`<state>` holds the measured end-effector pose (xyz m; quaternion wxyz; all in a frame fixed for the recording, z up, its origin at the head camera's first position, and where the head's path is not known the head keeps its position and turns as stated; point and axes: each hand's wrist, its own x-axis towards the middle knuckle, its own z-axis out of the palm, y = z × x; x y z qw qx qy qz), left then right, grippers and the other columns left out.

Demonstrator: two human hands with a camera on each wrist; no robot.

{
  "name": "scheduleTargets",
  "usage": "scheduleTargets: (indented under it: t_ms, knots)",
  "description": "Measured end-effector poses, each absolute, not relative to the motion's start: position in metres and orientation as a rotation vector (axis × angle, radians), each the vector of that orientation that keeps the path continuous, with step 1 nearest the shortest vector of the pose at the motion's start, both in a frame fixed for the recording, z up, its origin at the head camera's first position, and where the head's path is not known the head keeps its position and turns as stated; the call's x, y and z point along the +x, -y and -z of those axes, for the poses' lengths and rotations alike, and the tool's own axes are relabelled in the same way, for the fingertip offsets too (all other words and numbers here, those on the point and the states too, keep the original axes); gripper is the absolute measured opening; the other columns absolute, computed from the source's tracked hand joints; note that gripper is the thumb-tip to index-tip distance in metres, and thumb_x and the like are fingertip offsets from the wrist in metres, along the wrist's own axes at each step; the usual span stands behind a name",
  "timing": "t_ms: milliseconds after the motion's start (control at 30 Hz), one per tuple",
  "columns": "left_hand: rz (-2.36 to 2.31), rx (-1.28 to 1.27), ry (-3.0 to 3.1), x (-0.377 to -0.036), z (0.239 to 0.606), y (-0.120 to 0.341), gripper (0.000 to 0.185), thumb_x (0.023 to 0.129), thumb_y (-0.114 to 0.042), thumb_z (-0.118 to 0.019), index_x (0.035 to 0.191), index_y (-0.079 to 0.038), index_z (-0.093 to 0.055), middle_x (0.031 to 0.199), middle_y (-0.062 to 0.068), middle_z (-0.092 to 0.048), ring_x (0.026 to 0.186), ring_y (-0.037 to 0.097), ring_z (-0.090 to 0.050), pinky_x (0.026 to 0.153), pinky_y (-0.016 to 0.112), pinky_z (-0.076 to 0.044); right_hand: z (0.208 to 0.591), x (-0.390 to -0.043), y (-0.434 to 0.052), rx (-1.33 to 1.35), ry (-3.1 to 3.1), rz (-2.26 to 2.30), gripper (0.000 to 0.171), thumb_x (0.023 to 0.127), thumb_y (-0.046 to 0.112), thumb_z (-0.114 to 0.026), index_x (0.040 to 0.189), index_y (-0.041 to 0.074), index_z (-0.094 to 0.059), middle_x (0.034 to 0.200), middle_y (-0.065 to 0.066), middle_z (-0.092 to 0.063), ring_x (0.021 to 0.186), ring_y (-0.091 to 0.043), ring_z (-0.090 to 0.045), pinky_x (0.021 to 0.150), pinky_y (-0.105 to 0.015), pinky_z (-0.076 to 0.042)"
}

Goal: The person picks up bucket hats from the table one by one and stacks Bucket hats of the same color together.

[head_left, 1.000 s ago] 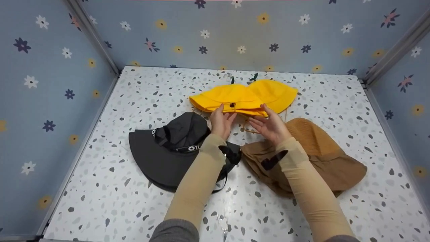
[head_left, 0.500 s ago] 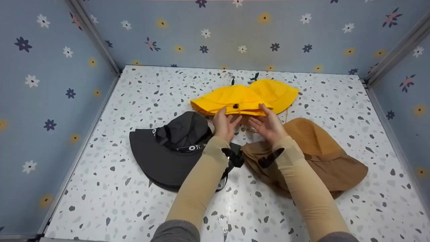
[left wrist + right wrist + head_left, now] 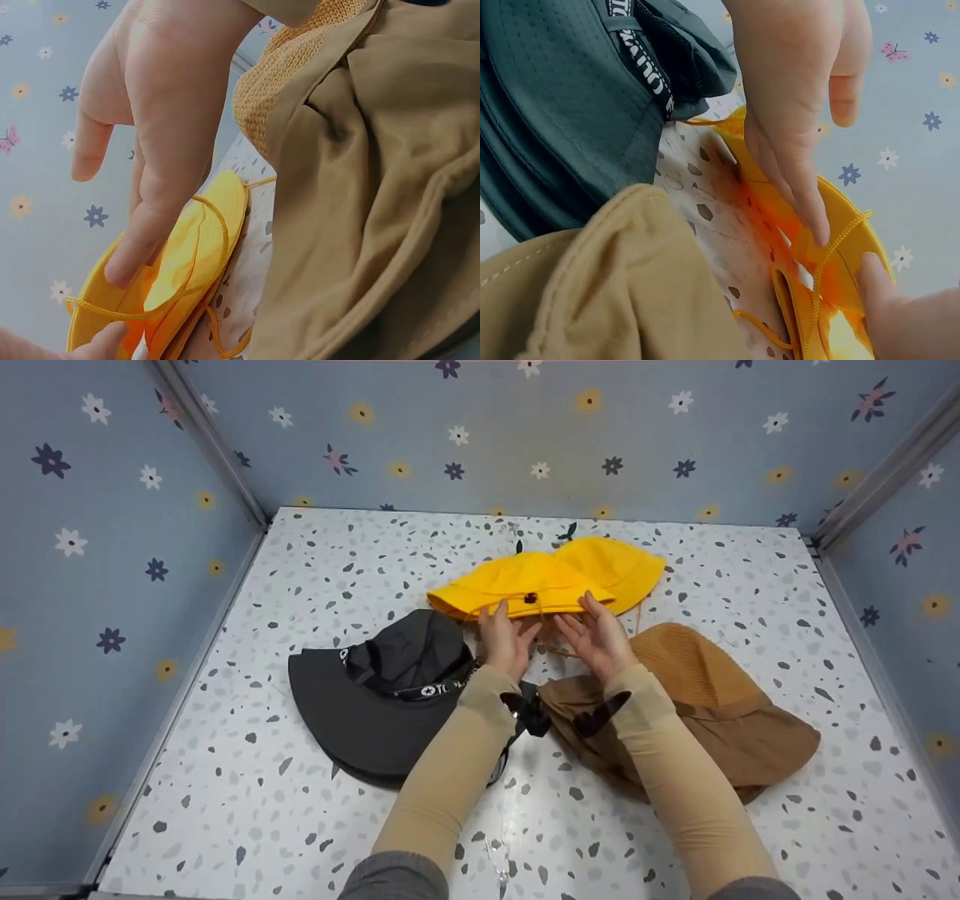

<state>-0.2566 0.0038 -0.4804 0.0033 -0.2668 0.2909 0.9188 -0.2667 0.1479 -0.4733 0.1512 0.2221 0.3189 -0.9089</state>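
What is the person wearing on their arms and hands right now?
Both forearms are covered by snug tan sleeves, ending at the wrists. A black strap or mount sits at each wrist. Grey cuffs of an outer garment show near the elbows. The left hand and right hand are bare, without gloves.

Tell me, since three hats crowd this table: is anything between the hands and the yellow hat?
Nothing visible. The left hand and right hand already touch the yellow hat at its near brim.
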Motion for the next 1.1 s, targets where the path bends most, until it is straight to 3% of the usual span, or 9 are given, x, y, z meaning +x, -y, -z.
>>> scheduleTargets:
  t_ms: [167,333,400,467,567,733,900,1100]
  knots:
    - [-3.008,-0.922,-0.704,-0.260,0.480,-0.001,0.083,0.104,-0.013,-0.051,0.156,-0.033,0.011,0.163,0.023,-0.008,0.147,0.046,-0.025,0.106,0.062,-0.043,0.468,-0.262,-0.154,0.638,-0.955,2.656,0.052,0.105,0.029,-0.047,0.152,0.013,-0.036,0.159,-0.006,-0.034,0.140,-0.027,-0.043,0.112,-0.035,-0.042]
    - [-3.018,-0.922,-0.546,-0.263,0.482,0.002,0.090,0.104,-0.016,-0.051,0.154,-0.034,0.022,0.166,0.019,-0.005,0.150,0.042,-0.021,0.108,0.063,-0.040,0.464,-0.260,-0.167,0.643,-1.025,2.663,0.051,0.104,0.030,-0.048,0.152,0.012,-0.040,0.156,-0.008,-0.040,0.121,-0.023,-0.058,0.108,-0.034,-0.045]
    - [-3.004,-0.902,-0.516,-0.264,0.482,0.004,0.089,0.105,-0.020,-0.050,0.154,-0.034,0.022,0.164,0.021,-0.012,0.148,0.041,-0.026,0.109,0.062,-0.039,0.462,-0.261,-0.173,0.650,-1.031,2.676,0.049,0.104,0.030,-0.050,0.148,0.011,-0.044,0.154,-0.009,-0.042,0.114,-0.021,-0.060,0.108,-0.034,-0.045]
    - [-2.990,-0.862,-0.492,-0.264,0.483,0.005,0.083,0.105,-0.026,-0.050,0.157,-0.032,0.015,0.161,0.022,-0.021,0.146,0.040,-0.031,0.111,0.060,-0.037,0.459,-0.261,-0.179,0.654,-1.026,2.698,0.043,0.103,0.029,-0.052,0.141,0.009,-0.050,0.149,-0.009,-0.046,0.112,-0.021,-0.061,0.109,-0.034,-0.044]
    - [-2.971,-0.795,-0.454,-0.265,0.482,0.008,0.071,0.104,-0.035,-0.051,0.159,-0.027,-0.007,0.154,0.022,-0.034,0.140,0.039,-0.041,0.114,0.057,-0.035,0.455,-0.260,-0.189,0.647,-1.025,2.726,0.034,0.102,0.029,-0.055,0.128,0.008,-0.058,0.137,-0.009,-0.054,0.108,-0.020,-0.062,0.110,-0.034,-0.043]
    - [-2.939,-0.698,-0.441,-0.264,0.480,0.012,0.059,0.099,-0.048,-0.055,0.147,-0.024,-0.033,0.140,0.014,-0.045,0.131,0.033,-0.049,0.113,0.053,-0.039,0.450,-0.256,-0.200,0.628,-1.024,2.754,0.029,0.099,0.030,-0.060,0.117,0.007,-0.063,0.120,-0.007,-0.062,0.106,-0.020,-0.064,0.111,-0.034,-0.043]
    - [-2.891,-0.602,-0.541,-0.263,0.479,0.013,0.060,0.097,-0.055,-0.055,0.141,-0.016,-0.045,0.126,0.009,-0.049,0.117,0.026,-0.053,0.111,0.049,-0.043,0.448,-0.251,-0.207,0.622,-0.990,2.779,0.026,0.099,0.029,-0.061,0.111,0.006,-0.066,0.111,-0.007,-0.069,0.101,-0.019,-0.066,0.098,-0.032,-0.054]
    - [-2.886,-0.588,-0.589,-0.261,0.476,0.016,0.058,0.095,-0.056,-0.057,0.137,-0.018,-0.047,0.126,0.011,-0.046,0.116,0.029,-0.053,0.107,0.056,-0.045,0.447,-0.249,-0.211,0.603,-0.953,2.813,0.022,0.099,0.026,-0.061,0.105,0.006,-0.067,0.102,-0.007,-0.072,0.092,-0.019,-0.068,0.081,-0.030,-0.059]
